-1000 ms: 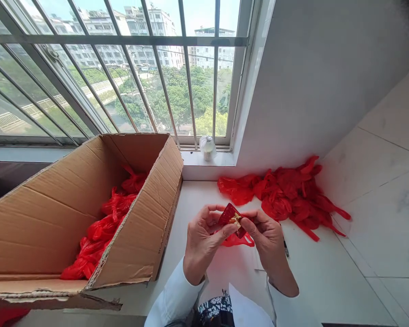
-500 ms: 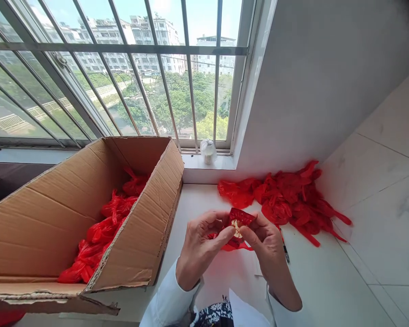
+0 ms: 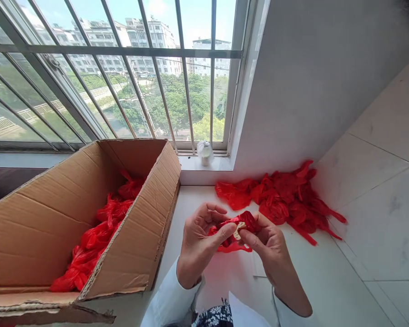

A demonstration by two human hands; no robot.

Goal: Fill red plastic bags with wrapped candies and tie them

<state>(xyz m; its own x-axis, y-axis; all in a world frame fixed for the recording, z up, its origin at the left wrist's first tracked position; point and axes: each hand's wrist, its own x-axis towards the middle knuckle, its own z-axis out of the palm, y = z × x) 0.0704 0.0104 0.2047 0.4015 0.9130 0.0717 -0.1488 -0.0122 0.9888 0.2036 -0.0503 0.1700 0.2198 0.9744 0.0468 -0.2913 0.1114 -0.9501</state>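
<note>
Between my two thumbs is a small pale gold piece (image 3: pixel 239 230) with an uneven, cut-out-looking outline; its exact kind I cannot make out. Shiny dark red wrapping (image 3: pixel 248 220) lies behind and around it. My left hand (image 3: pixel 201 243) pinches the piece and wrapping from the left, thumb in front and the other fingers curled behind. From the right, my right hand (image 3: pixel 271 245) grips the same bundle with thumb and fingers closed. Just under the fingers, red plastic (image 3: pixel 236 248) shows, partly hidden by the hands.
A large open cardboard box (image 3: pixel 157 218) stands on the left, with several tied red plastic bags (image 3: pixel 92 236) inside. A heap of red bags (image 3: pixel 282 195) lies against the wall on the white table (image 3: pixel 320 272). A small plastic-wrapped item (image 3: pixel 205 154) sits on the sill of the barred window.
The gold piece has turned between my thumbs, and the upright red wrapping above it has tipped over toward the right. Both hands keep hold. The view has shifted slightly.
</note>
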